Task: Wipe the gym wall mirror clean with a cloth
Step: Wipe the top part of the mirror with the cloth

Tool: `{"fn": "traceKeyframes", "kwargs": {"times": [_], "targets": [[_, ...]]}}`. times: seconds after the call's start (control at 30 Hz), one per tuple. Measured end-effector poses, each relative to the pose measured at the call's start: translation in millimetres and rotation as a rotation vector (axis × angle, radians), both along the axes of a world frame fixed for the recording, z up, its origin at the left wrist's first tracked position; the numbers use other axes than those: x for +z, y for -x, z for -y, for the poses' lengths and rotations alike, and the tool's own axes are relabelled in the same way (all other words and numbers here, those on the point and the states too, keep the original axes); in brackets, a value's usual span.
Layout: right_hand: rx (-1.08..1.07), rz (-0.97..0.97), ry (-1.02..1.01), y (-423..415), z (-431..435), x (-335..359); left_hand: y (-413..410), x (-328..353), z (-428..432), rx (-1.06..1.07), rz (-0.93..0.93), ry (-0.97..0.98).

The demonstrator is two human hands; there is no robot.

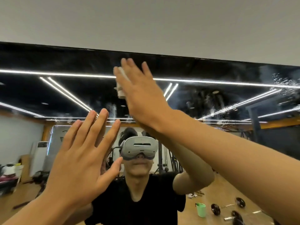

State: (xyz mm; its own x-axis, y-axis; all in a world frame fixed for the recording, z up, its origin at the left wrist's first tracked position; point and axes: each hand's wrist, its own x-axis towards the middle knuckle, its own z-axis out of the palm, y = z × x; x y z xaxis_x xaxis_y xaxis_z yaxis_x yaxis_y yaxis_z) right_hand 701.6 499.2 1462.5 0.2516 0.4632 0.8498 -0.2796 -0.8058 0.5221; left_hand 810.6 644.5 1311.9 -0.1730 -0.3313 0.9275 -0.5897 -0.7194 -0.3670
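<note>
Cloth (120, 92) is found high up on the mirror (48, 88), close under the top edge, where the glass meets the pale wall (146, 21). It is white and bunched up, and only a bit of it can be seen past the right hand (141, 95). The cloth is pressed flat on the glass by that hand, with the fingers stretched out straight and not curled round it. The left hand (84, 153) is held lower down and to the left, wide open, with the fingers spread. It is very near the glass, but it cannot be told if the glass is touched. The two hands are well apart from each other. Wet spots and streaks (282, 80) are seen on the right part of the mirror. Long white light strips (65, 91) on a dark ceiling are shown in the glass. A person in a black shirt (146, 200) with a grey headset (139, 147) is shown there too, just behind the hands. A green bucket (201, 209) is seen on the wooden floor in the glass, with a barbell (227, 208) just beside it. A tall white air unit (41, 153) is seen far off on the left.
</note>
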Motion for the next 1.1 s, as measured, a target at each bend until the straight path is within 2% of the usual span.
{"fn": "traceKeyframes", "kwargs": {"times": [0.1,0.17,0.37,0.47,0.57,0.77,0.93,1.0,1.1], "targets": [[-0.038,-0.029,0.128,11.8,22.9,0.5,1.6,0.7,-1.3,0.0,0.007,-0.004],[-0.034,-0.021,0.105,38.4,59.4,4.0,2.1,0.9,-2.1,0.009,0.004,-0.015],[-0.13,0.046,-0.219,148.8,192.0,-10.7,2.5,-0.5,1.7,0.014,0.012,-0.002],[-0.137,0.061,-0.347,172.5,215.1,-21.8,3.0,-1.4,3.6,0.007,0.018,0.011],[-0.098,0.07,-0.324,147.0,184.2,-20.7,3.8,-0.3,3.9,0.002,0.02,0.017],[-0.025,-0.012,-0.037,37.5,51.6,9.9,3.6,-1.3,5.0,-0.005,-0.005,0.012],[-0.039,-0.061,0.08,-33.6,-53.4,47.0,2.8,-2.4,1.8,-0.018,-0.009,0.011],[-0.073,-0.09,0.124,-43.5,-73.0,50.7,2.1,-1.7,-0.4,-0.023,-0.013,0.003],[-0.081,-0.131,0.222,-34.2,-53.0,33.0,2.1,-2.1,-2.8,-0.007,-0.019,-0.01]]}}
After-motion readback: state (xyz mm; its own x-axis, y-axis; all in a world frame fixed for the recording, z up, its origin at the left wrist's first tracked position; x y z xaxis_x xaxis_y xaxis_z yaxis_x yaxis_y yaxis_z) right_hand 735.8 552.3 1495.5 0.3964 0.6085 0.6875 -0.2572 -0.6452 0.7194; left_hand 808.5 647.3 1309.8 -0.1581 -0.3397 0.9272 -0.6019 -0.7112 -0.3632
